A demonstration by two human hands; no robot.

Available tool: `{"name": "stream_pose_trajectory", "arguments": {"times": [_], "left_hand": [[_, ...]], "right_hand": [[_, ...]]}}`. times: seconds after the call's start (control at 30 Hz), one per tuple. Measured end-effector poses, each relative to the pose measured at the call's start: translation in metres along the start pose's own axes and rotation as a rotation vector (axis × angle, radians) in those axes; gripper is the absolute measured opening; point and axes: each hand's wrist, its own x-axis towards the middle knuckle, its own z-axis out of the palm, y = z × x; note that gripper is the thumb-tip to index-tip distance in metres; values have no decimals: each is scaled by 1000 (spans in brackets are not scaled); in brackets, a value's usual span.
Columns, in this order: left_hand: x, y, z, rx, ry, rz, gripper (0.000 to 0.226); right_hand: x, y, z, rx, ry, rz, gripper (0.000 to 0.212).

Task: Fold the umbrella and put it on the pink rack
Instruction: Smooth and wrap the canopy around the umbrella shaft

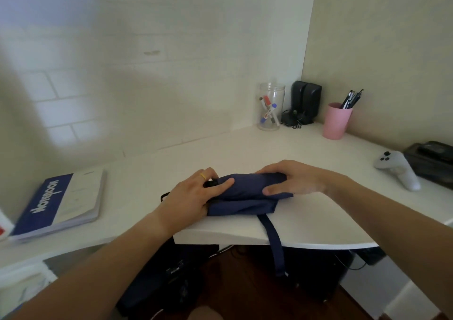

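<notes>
A collapsed navy blue umbrella (247, 194) lies across the white desk (306, 224) near its front edge. Its fabric is bunched and loosely folded. My left hand (193, 194) holds the left end, by the black handle (210, 183), with the thumb laid over the fabric. My right hand (294, 177) grips the right end, fingers over the top and thumb on the near side. A navy strap (275, 246) hangs from the umbrella over the desk's front edge. No pink rack is in view.
A blue and white notebook (61, 203) lies at the left. At the back corner stand a clear jar of markers (270, 106), black speakers (306, 101) and a pink cup of pens (337, 120). A white controller (397, 170) and a black box (434, 160) sit at the right.
</notes>
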Motion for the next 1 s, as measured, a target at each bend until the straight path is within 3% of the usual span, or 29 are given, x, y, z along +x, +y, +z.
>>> {"name": "stream_pose_trajectory", "arguments": {"times": [0.1,0.33,0.43,0.57,0.7,0.77,0.83,0.9,1.0], "left_hand": [[-3,5,1,-4,26,-39,72],[23,-5,-30,-551,-279,-378,69],[29,-9,-28,-340,-318,-371,67],[27,-5,-20,-286,-244,-222,40],[18,2,-20,-201,-82,-125,31],[14,10,-16,-120,-1,-55,30],[13,17,-13,-71,56,-22,31],[16,21,-18,-72,-4,-64,39],[34,18,-30,-94,-290,-235,76]], "right_hand": [[-1,2,6,-92,135,-77,39],[-9,10,42,-321,490,-266,33],[-9,13,49,-365,558,-350,34],[-14,9,45,-329,520,-380,36],[-17,7,19,202,258,-135,24],[-17,8,18,218,172,-68,28],[-18,9,25,188,215,-97,32],[-20,8,33,163,288,-139,32],[-22,8,40,184,355,-162,27]]}}
